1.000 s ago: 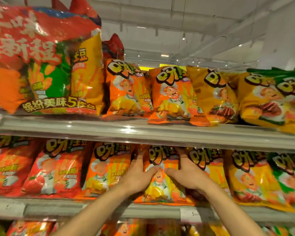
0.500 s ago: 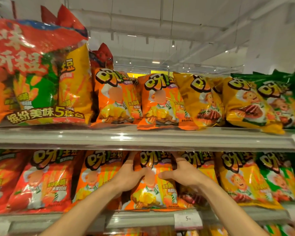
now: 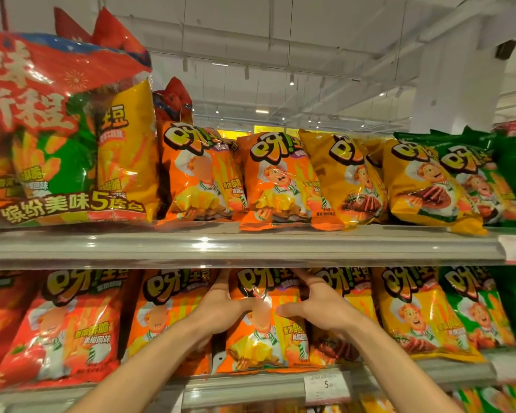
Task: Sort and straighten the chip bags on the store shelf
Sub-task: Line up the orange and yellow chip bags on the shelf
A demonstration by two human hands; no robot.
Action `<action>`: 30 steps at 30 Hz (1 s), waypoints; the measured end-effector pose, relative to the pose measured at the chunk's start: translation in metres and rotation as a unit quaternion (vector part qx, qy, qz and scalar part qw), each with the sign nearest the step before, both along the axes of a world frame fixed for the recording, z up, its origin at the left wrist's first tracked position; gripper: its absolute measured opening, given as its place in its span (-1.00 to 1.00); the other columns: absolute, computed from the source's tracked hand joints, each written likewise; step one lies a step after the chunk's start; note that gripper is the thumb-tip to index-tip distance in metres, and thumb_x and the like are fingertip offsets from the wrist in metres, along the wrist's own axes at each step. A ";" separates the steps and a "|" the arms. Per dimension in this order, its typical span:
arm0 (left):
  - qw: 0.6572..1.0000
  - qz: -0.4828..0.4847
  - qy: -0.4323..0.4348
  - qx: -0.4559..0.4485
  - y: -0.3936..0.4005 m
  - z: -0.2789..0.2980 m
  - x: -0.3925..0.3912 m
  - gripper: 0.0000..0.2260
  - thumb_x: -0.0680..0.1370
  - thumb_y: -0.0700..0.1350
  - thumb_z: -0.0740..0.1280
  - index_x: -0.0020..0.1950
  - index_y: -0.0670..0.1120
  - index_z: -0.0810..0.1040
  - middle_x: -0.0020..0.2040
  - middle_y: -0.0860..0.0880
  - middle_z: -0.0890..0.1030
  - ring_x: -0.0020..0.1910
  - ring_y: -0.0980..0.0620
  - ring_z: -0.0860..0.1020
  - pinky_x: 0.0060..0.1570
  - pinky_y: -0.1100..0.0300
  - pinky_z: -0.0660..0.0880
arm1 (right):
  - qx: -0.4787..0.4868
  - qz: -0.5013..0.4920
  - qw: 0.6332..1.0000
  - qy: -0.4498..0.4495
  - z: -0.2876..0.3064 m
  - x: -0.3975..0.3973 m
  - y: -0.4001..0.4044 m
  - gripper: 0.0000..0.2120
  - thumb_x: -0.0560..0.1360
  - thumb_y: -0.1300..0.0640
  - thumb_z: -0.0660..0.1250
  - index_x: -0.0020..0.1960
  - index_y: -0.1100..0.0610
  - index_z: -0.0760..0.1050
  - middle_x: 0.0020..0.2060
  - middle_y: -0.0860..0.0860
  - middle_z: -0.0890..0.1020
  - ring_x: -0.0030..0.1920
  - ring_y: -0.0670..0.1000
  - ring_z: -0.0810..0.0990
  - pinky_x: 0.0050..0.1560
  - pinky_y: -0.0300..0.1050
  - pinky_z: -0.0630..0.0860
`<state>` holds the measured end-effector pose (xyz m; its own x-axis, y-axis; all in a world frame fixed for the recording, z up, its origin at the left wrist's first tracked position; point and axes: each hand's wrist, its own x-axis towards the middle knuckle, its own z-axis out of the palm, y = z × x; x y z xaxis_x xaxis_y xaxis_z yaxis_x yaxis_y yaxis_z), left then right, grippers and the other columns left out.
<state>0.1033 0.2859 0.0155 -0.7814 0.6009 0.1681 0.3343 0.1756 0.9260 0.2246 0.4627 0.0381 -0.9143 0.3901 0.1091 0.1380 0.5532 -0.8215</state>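
We have both hands on one orange bag (image 3: 265, 320) in the middle of the lower shelf (image 3: 245, 383); the left hand (image 3: 221, 308) grips its left side with the thumb laid across the front, the right hand (image 3: 319, 308) grips its right side the same way, and the fingers of both curl behind the bag, out of sight; the bag stands upright, its foot near the shelf lip, between another orange bag (image 3: 167, 317) on its left and a yellow bag (image 3: 355, 296) on its right, touching both; the likeliest trouble, we judge, is the squeeze itself, since the film looks slick and puffed and could slip or crumple; a hard pull could also drag the neighbours forward and tip them over the lip; room is scant: the upper shelf (image 3: 242, 245) sits just above the bag's top, so lifting is blocked and the free way is toward us; up there, an orange bag (image 3: 277, 180) and a yellow one (image 3: 429, 186) already overhang the front edge, and a knock from below might shake them loose
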 end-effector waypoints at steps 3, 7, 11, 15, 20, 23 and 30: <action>1.000 -0.011 0.004 -0.004 -0.001 0.003 0.004 -0.06 0.36 -0.02 0.59 0.57 0.15 0.07 0.32 0.08 0.37 0.24 0.10 0.33 0.10 0.26 0.32 | 0.008 0.002 1.000 0.001 -0.004 -0.001 -0.001 -0.04 0.35 0.07 0.59 0.57 -0.12 0.10 0.50 -0.06 0.29 0.41 -0.05 0.33 0.28 -0.20 0.35; 1.000 -0.013 -0.010 0.003 -0.003 0.001 0.003 -0.01 0.33 0.02 0.61 0.59 0.16 0.06 0.42 0.08 0.32 0.42 0.00 0.30 0.22 0.19 0.33 | 0.013 -0.004 1.000 -0.002 -0.005 -0.003 -0.002 0.00 0.33 0.04 0.59 0.58 -0.11 0.07 0.52 -0.05 0.27 0.43 -0.03 0.31 0.30 -0.17 0.35; 1.000 -0.011 0.019 -0.020 -0.007 0.003 0.002 -0.03 0.35 0.02 0.59 0.58 0.16 0.05 0.42 0.07 0.33 0.42 0.00 0.30 0.19 0.21 0.30 | 0.020 -0.003 1.000 -0.018 -0.004 -0.002 -0.005 0.04 0.33 0.04 0.59 0.60 -0.10 0.02 0.51 -0.05 0.27 0.41 -0.03 0.32 0.26 -0.19 0.36; 0.999 -0.013 0.011 -0.041 -0.008 0.009 0.002 -0.21 0.35 0.00 0.59 0.43 0.17 0.18 0.22 0.08 0.46 0.06 0.17 0.44 0.03 0.32 0.37 | 0.018 0.004 1.000 -0.024 -0.001 -0.002 -0.006 0.02 0.32 0.05 0.59 0.59 -0.11 0.05 0.54 -0.06 0.23 0.48 -0.02 0.27 0.29 -0.19 0.32; 0.997 0.003 0.063 -0.049 -0.009 0.010 0.012 -0.28 0.42 -0.01 0.55 0.45 0.08 0.21 -0.10 0.17 0.49 -0.26 0.29 0.41 -0.33 0.51 0.43 | 0.039 -0.019 0.999 -0.016 0.000 0.002 -0.016 -0.04 0.39 0.12 0.54 0.60 -0.10 0.04 0.38 -0.04 0.41 0.43 0.08 0.39 0.24 -0.11 0.46; 0.992 0.026 0.107 -0.062 -0.017 0.007 0.017 -0.41 0.42 0.14 0.52 0.32 0.05 0.31 0.06 -0.06 0.61 -0.17 0.07 0.54 -0.04 0.07 0.56 | 0.036 -0.028 0.999 -0.006 0.000 0.004 -0.023 -0.14 0.44 0.18 0.49 0.57 -0.10 0.09 0.10 -0.03 0.52 0.13 0.06 0.62 0.08 -0.10 0.58; 0.870 0.113 0.451 -0.166 -0.059 -0.010 0.010 -0.63 0.63 0.06 0.18 0.41 -0.01 0.42 0.12 -0.08 0.53 0.15 -0.12 0.51 0.12 0.03 0.46 | 0.262 -0.104 0.959 -0.022 -0.020 0.000 -0.047 -0.38 0.60 -0.02 0.22 0.58 0.08 0.08 0.51 0.17 0.18 0.52 0.16 0.12 0.48 0.00 0.15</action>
<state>0.1138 0.2267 0.0058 -0.5265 0.5812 0.6205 0.8202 0.5394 0.1907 0.2249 0.4161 0.0182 -0.8310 0.4662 0.3034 0.3175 0.8454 -0.4295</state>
